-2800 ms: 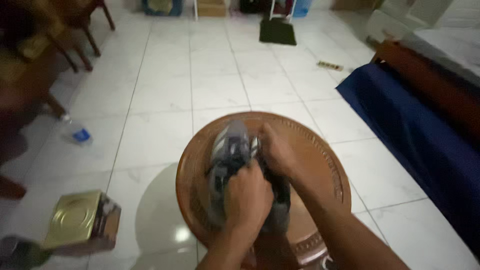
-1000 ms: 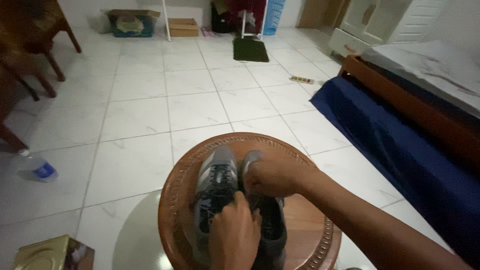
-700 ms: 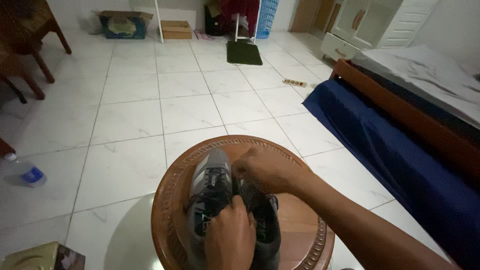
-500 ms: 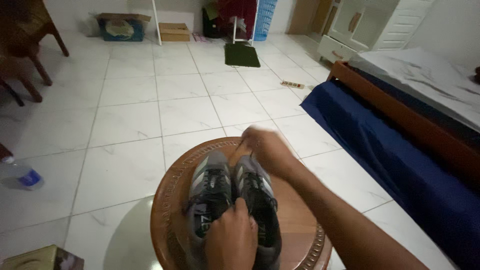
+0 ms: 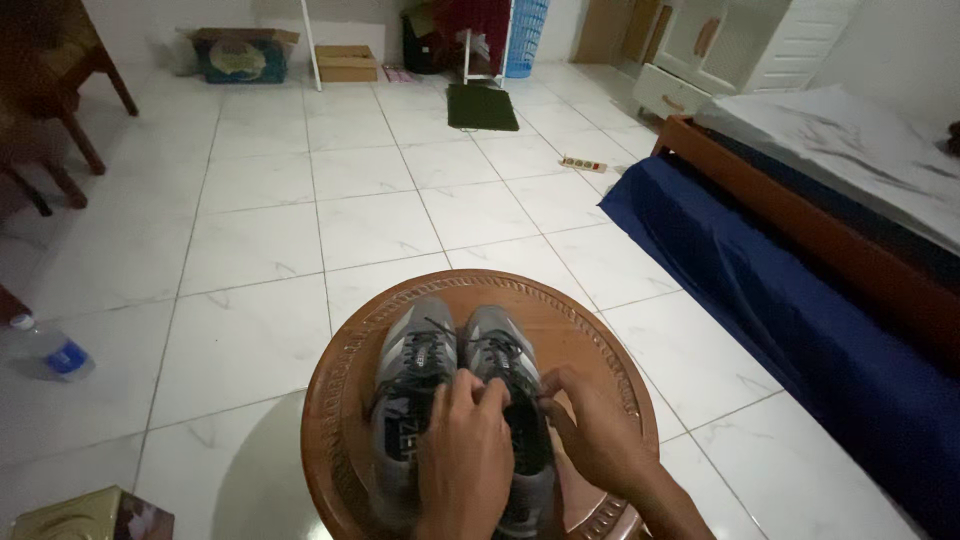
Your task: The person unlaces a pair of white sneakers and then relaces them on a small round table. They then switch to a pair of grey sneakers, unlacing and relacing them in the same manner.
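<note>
Two grey sneakers with dark laces stand side by side, toes pointing away, on a round carved wooden table (image 5: 590, 345). The left sneaker (image 5: 415, 355) and the right sneaker (image 5: 495, 345) touch each other. My left hand (image 5: 462, 455) lies over the heels and tongues of the pair, fingers curled on the right sneaker's opening. My right hand (image 5: 595, 430) rests beside it at the right sneaker's outer side, fingertips pinching at the collar or lace area.
White tiled floor all around. A plastic bottle (image 5: 48, 350) lies at the left, a gold tin (image 5: 90, 515) at bottom left. A blue mattress cover (image 5: 790, 290) and wooden bed frame (image 5: 800, 205) run along the right. Chairs (image 5: 60, 110), boxes (image 5: 240, 52) and a dark mat (image 5: 482, 105) stand farther off.
My right hand has drawn back from the sneakers' toes to the right sneaker's heel side. The sneakers' fronts are now uncovered. My left hand has stayed on the heels.
</note>
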